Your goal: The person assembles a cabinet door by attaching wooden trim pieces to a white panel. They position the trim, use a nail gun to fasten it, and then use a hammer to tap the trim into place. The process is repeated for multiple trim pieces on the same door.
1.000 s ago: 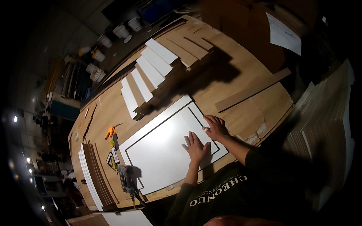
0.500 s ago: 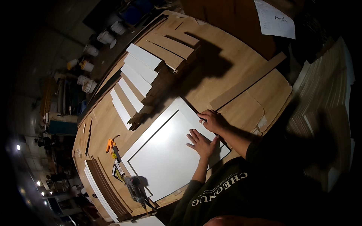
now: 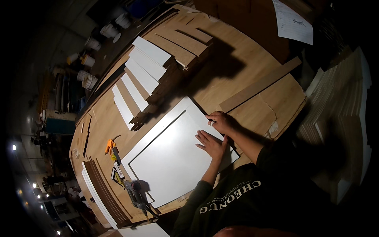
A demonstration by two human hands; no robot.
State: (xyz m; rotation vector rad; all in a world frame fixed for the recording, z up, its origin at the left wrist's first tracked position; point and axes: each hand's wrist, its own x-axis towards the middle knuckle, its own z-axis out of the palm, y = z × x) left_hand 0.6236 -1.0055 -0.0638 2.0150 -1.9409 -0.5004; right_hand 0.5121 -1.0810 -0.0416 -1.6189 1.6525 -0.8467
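A large white panel [image 3: 166, 158] lies flat on the wooden worktable. White strips border it, with a dark gap showing along the far strip [image 3: 154, 136]. My left hand [image 3: 211, 144] rests flat on the panel near its right end, fingers spread. Just beyond it, my right hand [image 3: 220, 122] curls its fingers over the white strip [image 3: 193, 106] at the panel's right end; a white band circles one finger. The fingertips' underside is hidden. By the panel's left end stands a dark power tool [image 3: 137, 194], which looks like a nail gun.
Stacked white and brown strips [image 3: 148, 69] lie across the far side of the table [image 3: 252, 51]. An orange-handled tool [image 3: 110, 146] and a yellow-black tool [image 3: 117, 176] sit left of the panel. More long strips [image 3: 103, 193] lie at the left edge. A brown board [image 3: 260, 84] is at the right.
The view has shifted slightly, so the table and panel appear a little further left. Both hands stay in nearly the same places on the panel.
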